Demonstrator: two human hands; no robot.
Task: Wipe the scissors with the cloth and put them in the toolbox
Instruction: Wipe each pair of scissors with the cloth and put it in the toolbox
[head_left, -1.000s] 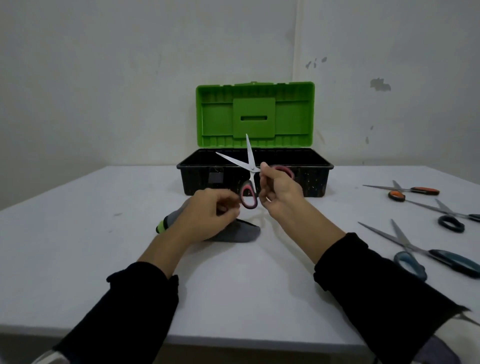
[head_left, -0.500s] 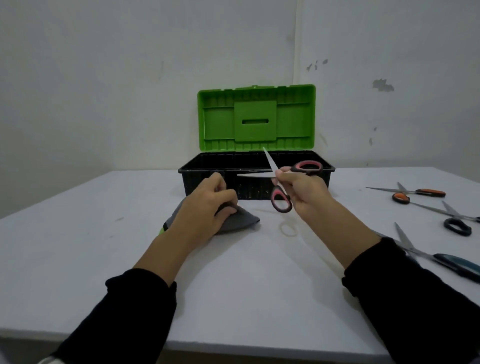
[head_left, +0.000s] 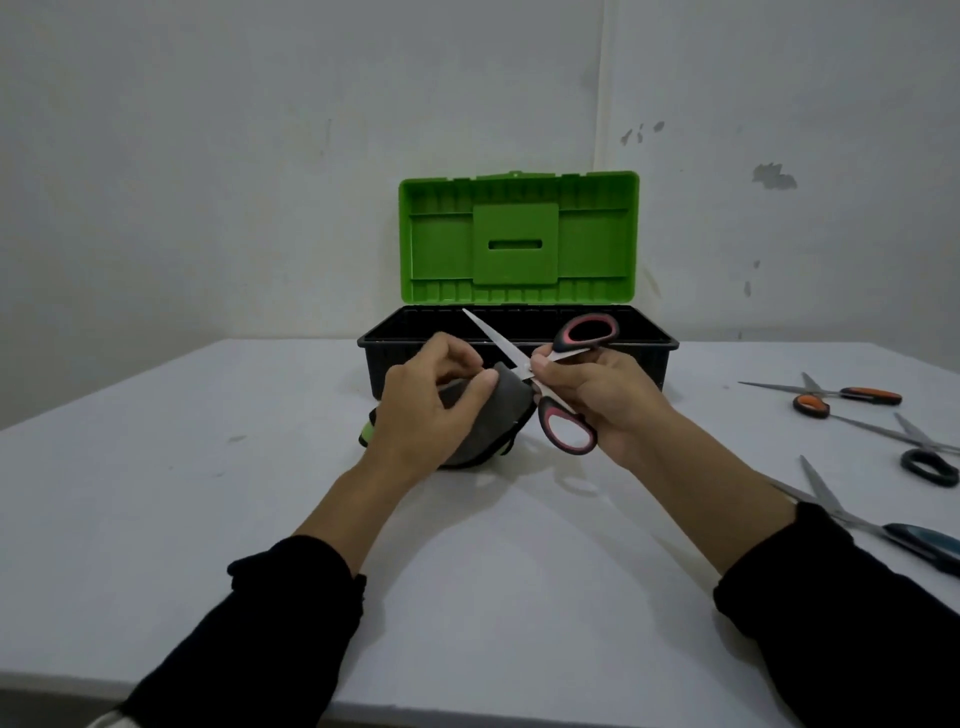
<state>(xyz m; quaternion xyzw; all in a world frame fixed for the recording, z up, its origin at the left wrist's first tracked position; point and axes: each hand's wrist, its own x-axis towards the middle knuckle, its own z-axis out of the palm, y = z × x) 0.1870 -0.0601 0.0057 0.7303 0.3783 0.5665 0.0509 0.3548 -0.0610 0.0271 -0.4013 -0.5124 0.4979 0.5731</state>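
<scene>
Head view. Item: red-and-black-handled steel scissors (head_left: 550, 387), blades spread, held above the white table (head_left: 467, 545) before the open green-lidded black toolbox (head_left: 519, 332). Right hand (head_left: 597, 395) grips them near the pivot; left hand (head_left: 431, 410) bunches the soft grey cloth (head_left: 506, 400) against one blade. Likely light, rigid, sharp-edged: take by handles.

The white table (head_left: 156, 519) carries one black plastic toolbox with a raised green lid (head_left: 518, 236) and one grey cloth with green trim (head_left: 498, 415). There are four pairs of steel scissors: one red-and-black-handled (head_left: 566, 421), one orange-handled (head_left: 857, 396), one black-handled (head_left: 927, 465), one teal-handled (head_left: 919, 540).
</scene>
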